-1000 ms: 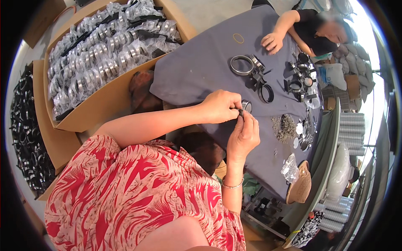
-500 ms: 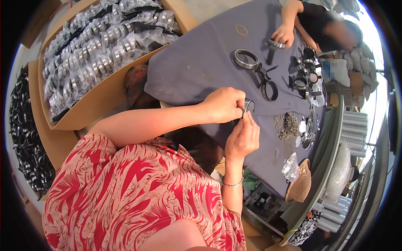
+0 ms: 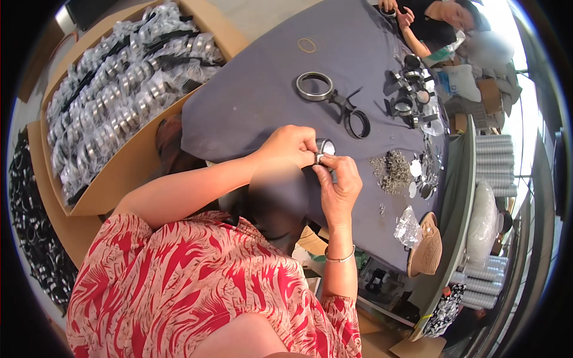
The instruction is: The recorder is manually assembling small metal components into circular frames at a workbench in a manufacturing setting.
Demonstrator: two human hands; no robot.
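My left hand [image 3: 290, 146] and my right hand [image 3: 341, 182] meet over the near edge of the cloth-covered table [image 3: 250, 89]. Between their fingertips is a small black and silver ring [image 3: 326, 145]. Both hands pinch it, the left from its left side and the right from below. Fingers hide part of the ring. Beyond them on the cloth lie a larger silver-faced ring [image 3: 314, 99] and a black ring [image 3: 348, 126], with black straps between them. A heap of small metal clips [image 3: 393, 173] lies to the right of my hands.
A carton [image 3: 128, 170] of plastic-wrapped rings stands at the left, near a heap of black parts [image 3: 39, 238]. Several black ring assemblies [image 3: 412, 92] lie at the far right. A co-worker's hand [image 3: 406, 18] is at the far edge. A straw hat [image 3: 425, 250] rests at the right edge.
The head view has shifted, moving the table leftward in the picture. The small ring now shows its pale face more. The co-worker's hands have drawn back to the far edge with a ring.
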